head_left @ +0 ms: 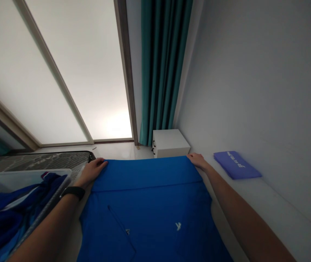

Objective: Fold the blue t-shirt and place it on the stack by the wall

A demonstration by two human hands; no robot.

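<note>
A bright blue garment (150, 211) is spread out flat in front of me, its lower part running out of view. It has a wide flat band along the far edge, small white logos and a thin dark cord-like line; whether it is a top or a bottom I cannot tell. My left hand (94, 170), with a black band on the wrist, pinches the far left corner. At the far right corner, the fingers of my right hand (197, 160) are closed on the same edge. The band is stretched nearly straight between both hands.
To the left stands a translucent plastic bin (63, 173) holding blue clothes (21, 207). A folded purple item (237, 165) with white lettering lies on the right by the wall. Beyond are a small white cabinet (170, 142), a teal curtain (163, 72) and frosted panels (90, 65).
</note>
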